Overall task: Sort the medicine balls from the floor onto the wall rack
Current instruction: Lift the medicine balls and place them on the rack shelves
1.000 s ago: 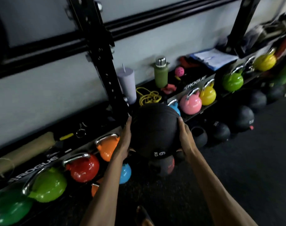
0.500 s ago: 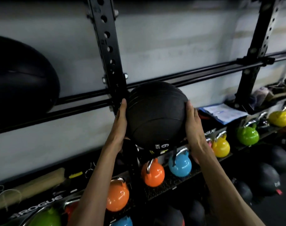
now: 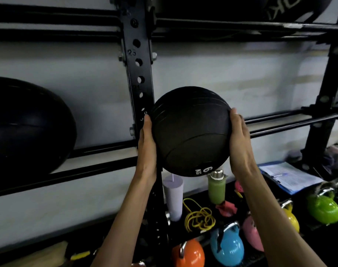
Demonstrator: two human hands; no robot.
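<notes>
Holds the medicine ball up in the air, in front of the pale wall, just right of the black upright, about level with the pair of rails running off to the right. Grips from two sides: left hand flat on the left flank, fingers straight and close together, pointing up; right hand on the right flank, fingers stretched, a little spread, following the curve. Curls round nothing, only presses inward with both palms. Probably not set down yet (white "6 KG" mark turned downward, underside hanging free above the purple cup and the green bottle). Hard to tell about contact with the rail behind, hidden by the ball itself. To finish this step well: lift slightly more to clear the near rail, then push toward the wall and lower slowly onto both rails. Keep equal pressure from both sides; easy to lose a round, heavy thing downward between flat palms. Mind the left knuckles, very near to the upright. Wait for stillness before letting go, then release one hand after the other. Leave some distance from the bigger black ball resting on rails at the far left. Avoid any drop here, with the colourful kettlebells standing directly below.
</notes>
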